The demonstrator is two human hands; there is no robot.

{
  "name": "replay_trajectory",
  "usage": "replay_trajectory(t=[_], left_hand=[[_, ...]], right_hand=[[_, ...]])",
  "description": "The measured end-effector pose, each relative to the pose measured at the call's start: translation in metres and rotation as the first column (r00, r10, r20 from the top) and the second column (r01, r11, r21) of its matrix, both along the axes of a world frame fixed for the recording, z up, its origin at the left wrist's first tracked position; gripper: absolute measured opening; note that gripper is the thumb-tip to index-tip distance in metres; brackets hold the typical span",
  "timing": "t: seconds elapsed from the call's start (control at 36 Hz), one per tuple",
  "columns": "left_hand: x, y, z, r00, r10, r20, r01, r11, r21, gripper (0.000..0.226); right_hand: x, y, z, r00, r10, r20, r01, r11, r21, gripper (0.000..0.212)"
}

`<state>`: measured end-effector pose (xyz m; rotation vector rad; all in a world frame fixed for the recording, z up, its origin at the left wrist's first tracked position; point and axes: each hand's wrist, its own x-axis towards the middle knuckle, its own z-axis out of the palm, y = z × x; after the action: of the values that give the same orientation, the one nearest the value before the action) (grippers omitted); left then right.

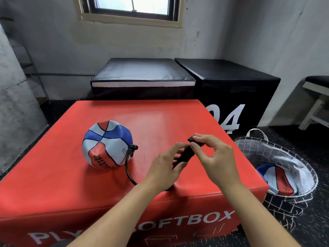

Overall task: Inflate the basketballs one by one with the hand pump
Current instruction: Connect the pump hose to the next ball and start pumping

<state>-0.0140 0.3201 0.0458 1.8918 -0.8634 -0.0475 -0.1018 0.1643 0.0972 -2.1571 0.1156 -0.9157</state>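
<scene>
the ball point(107, 144) on the red box point(53, 175) looks soft, hose point(128, 168) plugged in, left hand point(164, 165) gripping the pump point(186, 155) body and right hand point(211, 154) pinching its handle, so pumping seems barely begun, with another ball point(274, 177) waiting in the basket point(302, 157).

Small gym or training room: red padded plyo box point(160, 122) printed "SOFTBOX", two black padded boxes point(142, 75) behind it, one marked "04", speckled rubber floor point(302, 139), bench point(316, 97) at right, bare plaster walls point(53, 41), window point(131, 8).
</scene>
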Motion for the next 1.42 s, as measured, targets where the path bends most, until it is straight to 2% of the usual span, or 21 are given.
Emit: replay_trajectory(t=[0.28,0.36,0.47,0.56,0.69,0.78,0.92,1.14,1.28,1.42], left_hand=[[-0.008,-0.008,0.005,0.999,0.004,0.048,-0.007,0.997,0.074,0.061],[-0.009,-0.008,0.004,0.998,-0.01,0.059,0.005,0.996,0.092,0.063],[-0.01,-0.006,0.005,0.996,-0.039,0.084,0.026,0.99,0.141,0.061],[-0.013,-0.007,0.007,0.991,-0.055,0.12,0.033,0.983,0.182,0.059],[-0.012,-0.007,0.007,0.987,-0.045,0.151,0.017,0.983,0.183,0.057],[-0.009,-0.005,0.006,0.992,-0.041,0.122,0.022,0.988,0.155,0.059],[-0.003,-0.003,0.002,0.998,-0.023,0.064,0.018,0.996,0.087,0.063],[0.004,-0.003,-0.002,1.0,0.003,0.006,-0.003,1.0,0.02,0.063],[0.002,-0.003,-0.002,1.0,0.017,-0.012,-0.017,1.0,-0.008,0.062],[-0.002,-0.004,0.0,1.0,0.019,-0.004,-0.019,1.0,0.02,0.061]], right_hand=[[-0.011,-0.016,-0.001,0.998,-0.02,-0.054,0.013,0.993,-0.119,0.032],[-0.017,-0.018,0.01,0.997,-0.061,0.043,0.064,0.996,-0.068,0.032],[-0.025,-0.03,0.033,0.96,-0.148,0.238,0.133,0.988,0.079,0.023],[-0.034,-0.047,0.039,0.928,-0.231,0.291,0.213,0.973,0.093,0.02],[-0.033,-0.043,0.038,0.928,-0.265,0.26,0.26,0.964,0.055,0.025],[-0.025,-0.029,0.039,0.942,-0.226,0.249,0.221,0.974,0.046,0.029],[-0.01,-0.013,0.03,0.972,-0.139,0.192,0.141,0.99,0.002,0.023],[0.004,-0.002,0.003,0.998,-0.036,0.056,0.038,0.998,-0.049,0.027],[0.004,-0.001,-0.007,0.999,0.043,-0.029,-0.044,0.999,-0.029,0.031],[-0.002,-0.006,-0.006,0.997,0.06,-0.037,-0.06,0.998,0.012,0.031]])
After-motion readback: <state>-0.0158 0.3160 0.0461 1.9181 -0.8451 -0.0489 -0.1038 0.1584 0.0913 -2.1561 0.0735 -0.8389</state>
